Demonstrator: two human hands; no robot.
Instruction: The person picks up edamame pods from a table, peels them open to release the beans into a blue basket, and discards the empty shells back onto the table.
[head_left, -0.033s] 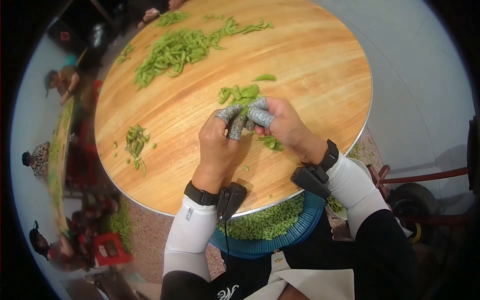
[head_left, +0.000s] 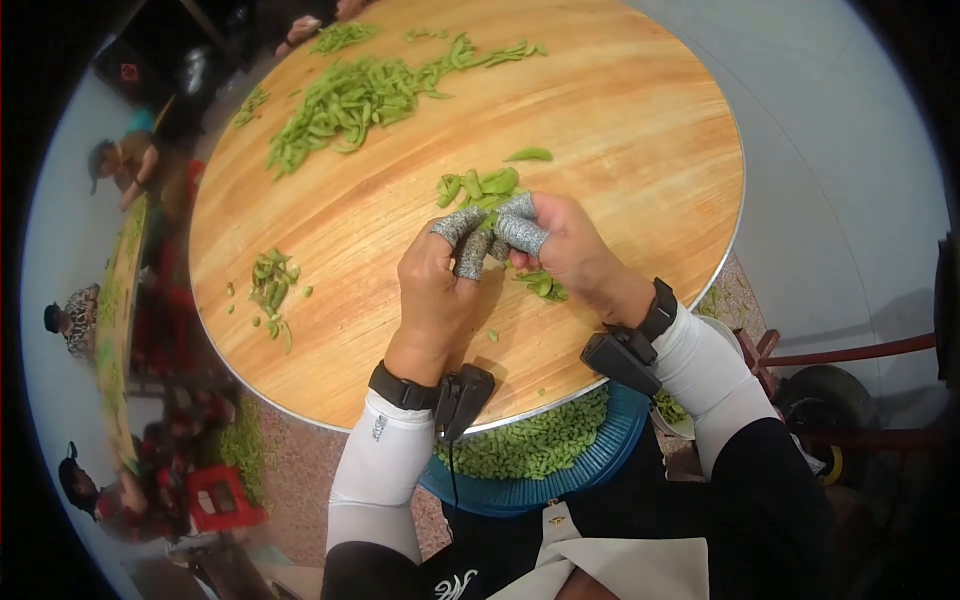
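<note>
"What are the hands gripping?"
"The left hand (head_left: 428, 265) and right hand (head_left: 568, 242) meet, fingers curled; I can't tell whether either pinches the green sliver (head_left: 489, 222) between them."
"Where are the green bean pods (head_left: 498, 183)?"
"On the wooden table (head_left: 630, 150), just beyond the fingertips, pointing mixed ways; one loose pod (head_left: 529, 155), farther out, has its long axis left to right."

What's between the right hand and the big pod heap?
The head view shows a small pod pile, then bare tabletop, between the right hand and the heap.
</note>
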